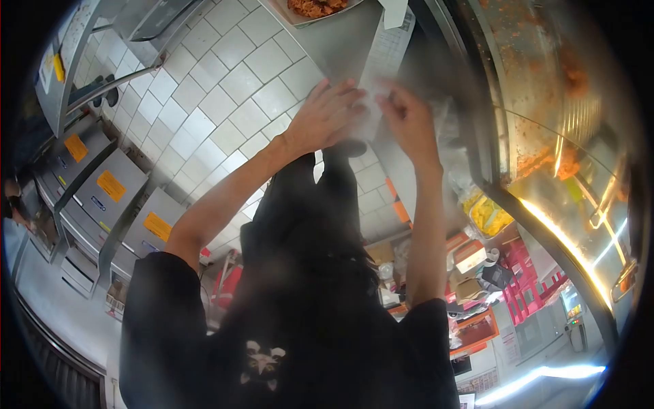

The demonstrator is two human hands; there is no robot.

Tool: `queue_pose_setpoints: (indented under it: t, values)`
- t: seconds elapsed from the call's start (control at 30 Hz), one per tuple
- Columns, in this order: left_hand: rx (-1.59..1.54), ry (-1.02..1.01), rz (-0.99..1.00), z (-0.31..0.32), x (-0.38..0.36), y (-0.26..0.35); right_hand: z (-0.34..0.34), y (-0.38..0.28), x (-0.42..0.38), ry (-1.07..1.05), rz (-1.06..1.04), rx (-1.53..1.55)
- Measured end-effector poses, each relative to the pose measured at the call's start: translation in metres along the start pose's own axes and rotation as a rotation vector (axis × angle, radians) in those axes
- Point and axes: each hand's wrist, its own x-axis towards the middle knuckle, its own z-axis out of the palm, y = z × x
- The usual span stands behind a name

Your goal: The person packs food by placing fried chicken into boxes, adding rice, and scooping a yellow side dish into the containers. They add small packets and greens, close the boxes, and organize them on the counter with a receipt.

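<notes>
Over the edge of a steel counter (340,51), both my hands are raised close together. A hazy whitish sheet (369,121), thin and partly see-through, shows between them; blur keeps me from telling its kind. My left hand (325,114) is palm down, its fingers stretched and somewhat apart, fingertips right at the sheet. Thumb and forefinger of my right hand (407,117) come together at the sheet's right side. Just beyond the hands lies a long printed paper slip (390,51) on the counter. A paper tray (300,20) holding browned fried food (317,7) sits farther back.
A glass-fronted, lit display case (538,102) with food inside runs along my right. Below it stands a container of yellow food (492,217). Grey steel units with orange labels (111,185) line the left, across a white tiled floor (204,82). Pink crates (528,283) are behind me.
</notes>
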Motion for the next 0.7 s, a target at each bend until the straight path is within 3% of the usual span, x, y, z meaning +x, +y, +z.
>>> queue_pose_setpoints:
  t: [0.07, 0.17, 0.3, 0.4, 0.43, 0.5, 0.57, 0.6, 0.63, 0.67, 0.7]
  values:
    - [0.012, -0.002, -0.006, -0.001, 0.000, 0.001, -0.001, 0.002, 0.000, -0.044, -0.067, -0.079]
    - [0.004, -0.005, -0.027, -0.003, 0.003, 0.004, 0.000, 0.005, 0.002, 0.121, -0.003, -0.070]
    - [0.008, 0.018, -0.012, -0.009, 0.004, 0.007, 0.004, 0.000, -0.004, 0.078, -0.201, -0.185]
    - [-0.166, 0.663, -0.350, -0.021, 0.022, -0.009, -0.001, 0.009, -0.001, 0.195, -0.210, -0.352]
    - [-0.153, 0.680, -0.327, -0.035, 0.036, -0.018, -0.002, 0.008, -0.003, 0.265, -0.219, -0.345]
    - [-0.330, 1.087, -0.678, -0.073, 0.079, -0.048, -0.001, -0.004, 0.001, 0.353, -0.260, -0.336]
    - [-0.417, 1.174, -0.658, -0.107, 0.113, -0.086, 0.004, -0.023, 0.013, 0.452, -0.324, -0.183]
    - [-0.420, 1.187, -0.629, -0.122, 0.126, -0.108, 0.009, -0.029, 0.025, 0.444, -0.342, -0.122]
    - [-0.158, 1.018, -0.556, -0.135, 0.135, -0.132, 0.017, -0.031, 0.040, 0.463, -0.363, -0.123]
    - [0.101, 0.841, -0.479, -0.144, 0.141, -0.153, 0.028, -0.030, 0.057, 0.339, -0.176, 0.188]
    - [0.101, 0.846, -0.456, -0.150, 0.144, -0.170, 0.038, -0.034, 0.072, 0.201, 0.014, 0.496]
